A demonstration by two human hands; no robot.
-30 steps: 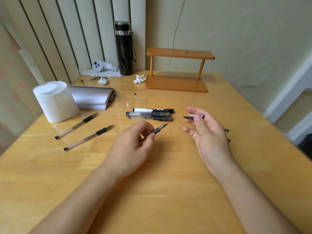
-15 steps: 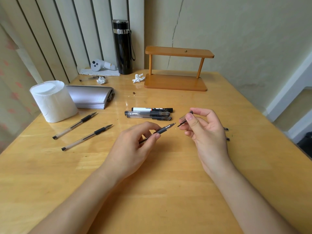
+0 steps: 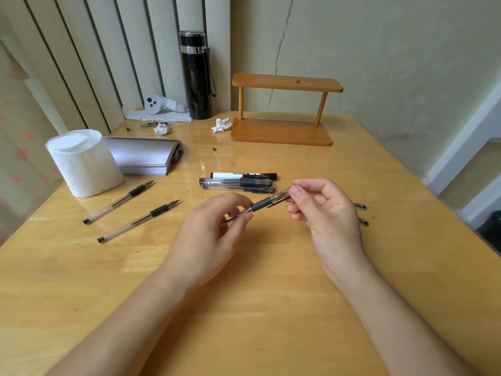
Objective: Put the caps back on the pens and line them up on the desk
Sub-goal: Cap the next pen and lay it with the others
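Cap [image 3: 280, 198] now meets pen [image 3: 260, 206] over wooden desk [image 3: 244, 294] — left fingers [image 3: 248, 216] grip pen, right fingers [image 3: 296, 192] cap.

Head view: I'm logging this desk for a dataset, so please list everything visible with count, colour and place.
held pen: 1, clear, black grip, centre
cap: 1, clear, over held pen's tip
bare pens: 2, clear, black grips, left side
capped pens: 2, clear, centre row
marker: 1, white and black, behind capped pens
loose caps: 2, dark, right side, partly hidden
paper roll: 1, white, far left
notebook: 1, grey, beside roll
flask: 1, black, back corner
stand: 1, wooden, back
tissue wads: 2, white, back
controller: 1, white, beside flask
desk: 1, light wood
left hand: grips held pen
right hand: pinches cap
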